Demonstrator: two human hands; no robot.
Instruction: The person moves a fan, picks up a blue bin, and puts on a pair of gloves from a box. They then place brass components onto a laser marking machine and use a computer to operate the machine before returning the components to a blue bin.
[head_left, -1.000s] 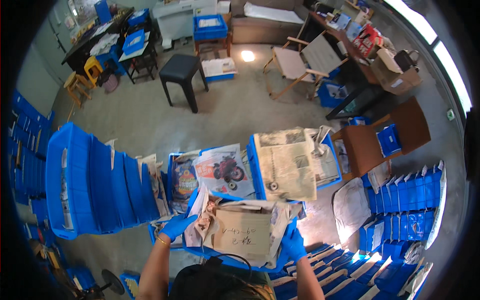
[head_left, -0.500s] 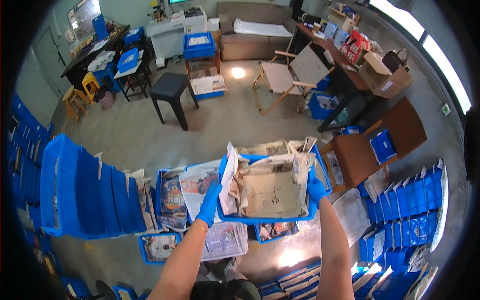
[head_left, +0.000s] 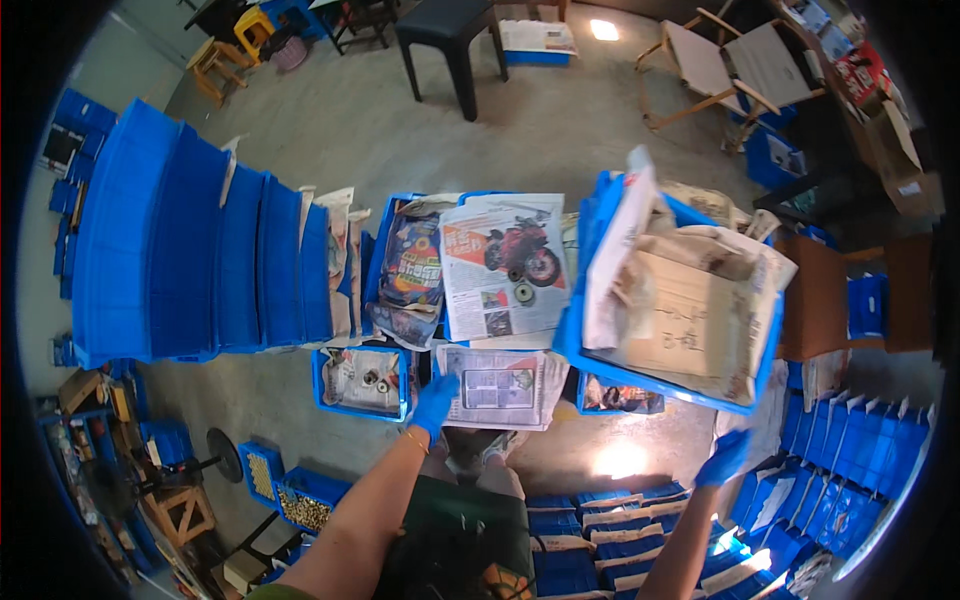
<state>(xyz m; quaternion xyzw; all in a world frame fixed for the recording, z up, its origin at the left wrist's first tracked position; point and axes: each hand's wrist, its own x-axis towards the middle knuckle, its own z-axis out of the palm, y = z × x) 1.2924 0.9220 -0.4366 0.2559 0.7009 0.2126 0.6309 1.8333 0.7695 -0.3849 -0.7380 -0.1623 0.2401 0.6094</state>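
Note:
My left hand [head_left: 435,406], in a blue glove, has its fingers stretched out and holds nothing. It is at the left edge of a newspaper-covered stack [head_left: 500,386]; whether it touches the paper I cannot tell. My right hand [head_left: 724,458], also blue-gloved, hangs apart from the large blue tray [head_left: 668,390], just below its near right corner. Paper and a marked cardboard piece [head_left: 690,322] fill that tray, which sits askew. Left of it lies a newspaper sheet [head_left: 505,250] with small ring-shaped parts [head_left: 523,292] on top. Similar parts rest in a small blue tray [head_left: 318,385].
A leaning row of blue trays [head_left: 225,265] stands at left. More trays with paper edges [head_left: 860,440] line the right and the near side. A black stool [head_left: 450,35], a folding chair [head_left: 700,65] and a brown chair [head_left: 815,300] stand beyond. Small brassy parts [head_left: 305,508] fill a near-left tray.
Both hands have let go of the large blue tray, which is now turned askew. My left hand has moved to the newspaper-covered stack; my right has dropped nearer me. The view has tilted down.

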